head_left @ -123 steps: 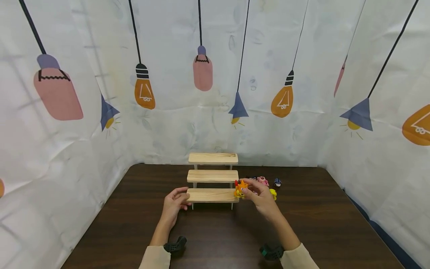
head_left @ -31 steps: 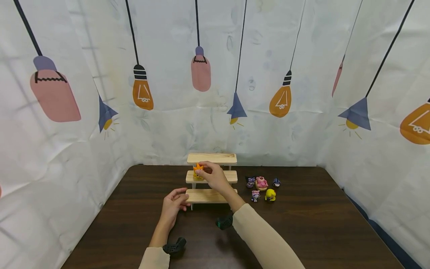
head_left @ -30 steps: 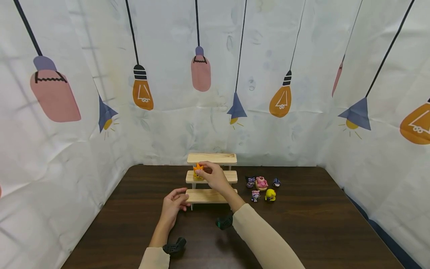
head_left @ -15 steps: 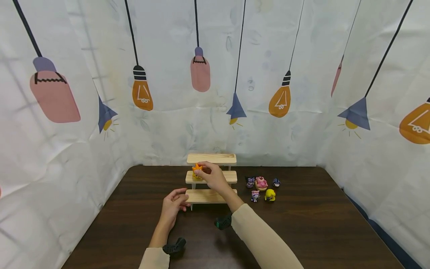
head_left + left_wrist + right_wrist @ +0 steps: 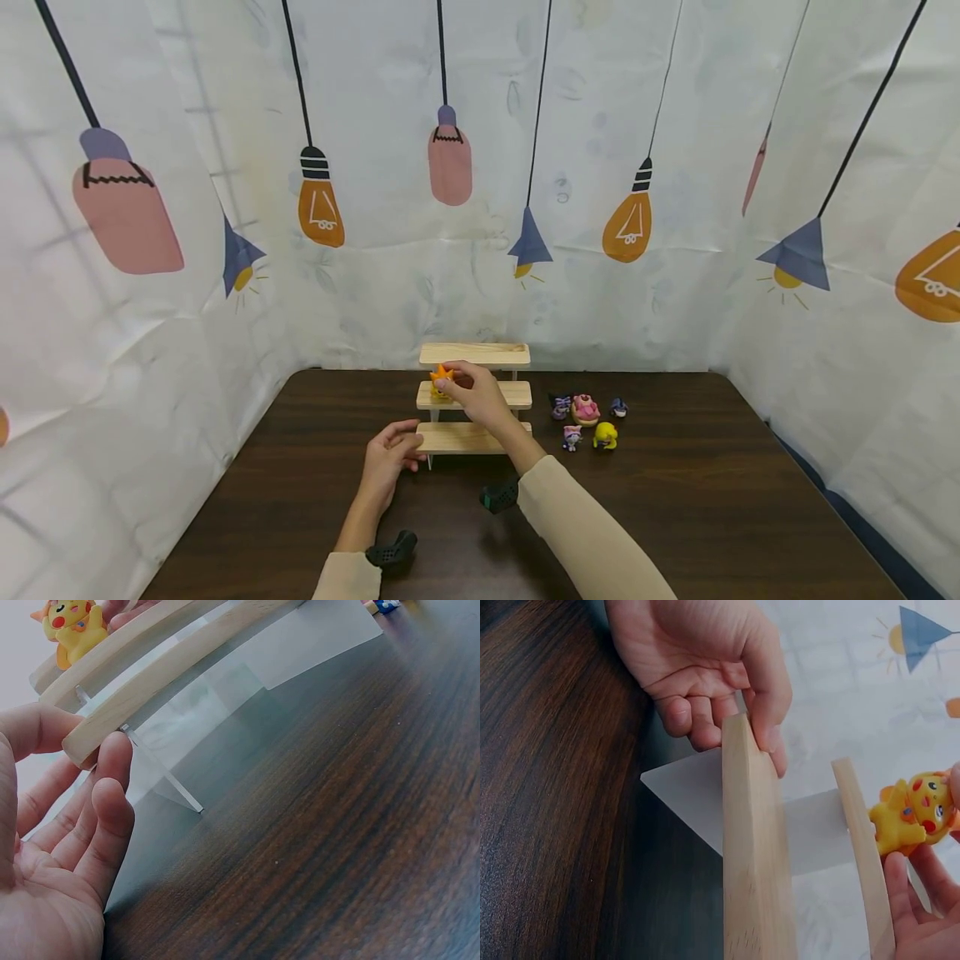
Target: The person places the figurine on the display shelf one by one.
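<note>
Nearest: wears dark wrist units [image 5: 392,550] above brown tbl [image 5: 712,500]. Grips left end of front shelf [image 5: 472,437] w/ L hand [image 5: 386,457], thumb & fingers clamped on the wood from both sides. Farther in: reaches from right w/ R hand [image 5: 480,396] to left end of mid shelf [image 5: 519,395]; clamps thumb & fingers on Pikachu [image 5: 897,816], held upright there, apparently w/ feet on the wood.

Just changed: moves Pikachu from right end of front shelf (approx 4 s ago) to left end of mid shelf; shows hardly any shift in the last sec. Prob. means placing nearly done, release not yet.

At right, to be seen on tbl: near row, pink-white fig. [image 5: 572,437] & yellow fig. [image 5: 605,436]; far row, purple fig. [image 5: 560,407], pink fig. [image 5: 585,409], blue fig. [image 5: 618,407].

Far: top shelf [image 5: 475,353], then cloth wall [image 5: 375,292] w/ printed bulbs & lamps. Can't make out any brand, label or writing; figs. too small.
</note>
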### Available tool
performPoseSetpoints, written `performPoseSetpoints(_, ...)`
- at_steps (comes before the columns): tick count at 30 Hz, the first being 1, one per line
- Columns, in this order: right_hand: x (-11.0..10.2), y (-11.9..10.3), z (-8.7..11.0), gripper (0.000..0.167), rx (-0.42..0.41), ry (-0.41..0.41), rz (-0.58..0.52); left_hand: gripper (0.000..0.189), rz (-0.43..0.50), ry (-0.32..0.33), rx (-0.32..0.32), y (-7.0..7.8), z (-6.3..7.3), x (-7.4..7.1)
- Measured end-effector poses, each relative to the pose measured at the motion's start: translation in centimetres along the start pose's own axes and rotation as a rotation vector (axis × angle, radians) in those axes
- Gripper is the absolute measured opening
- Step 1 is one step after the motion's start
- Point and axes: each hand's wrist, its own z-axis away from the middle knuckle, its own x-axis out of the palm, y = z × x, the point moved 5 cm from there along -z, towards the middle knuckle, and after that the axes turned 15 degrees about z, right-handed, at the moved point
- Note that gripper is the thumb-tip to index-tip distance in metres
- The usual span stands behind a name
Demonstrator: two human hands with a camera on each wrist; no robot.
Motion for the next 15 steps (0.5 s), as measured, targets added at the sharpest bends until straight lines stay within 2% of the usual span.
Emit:
performPoseSetpoints(8,-1.0,0.4,0.8,0.044,0.037,-0.009,-0.014,0.034,-0.004,-0.008,0.005,0.0,-0.1,0.2)
performPoseSetpoints(12,-2.3,1.2,2.0,0.046,0.048,0.017,-0.055,0.035,-0.014,-0.003,0.007,0.0,-0.1,0.1)
performPoseSetpoints(15,-3.4,2.0,3.4,0.042,0.053,0.056,-0.088,0.035,-0.018,0.008,0.002,0.0,0.0,0.0)
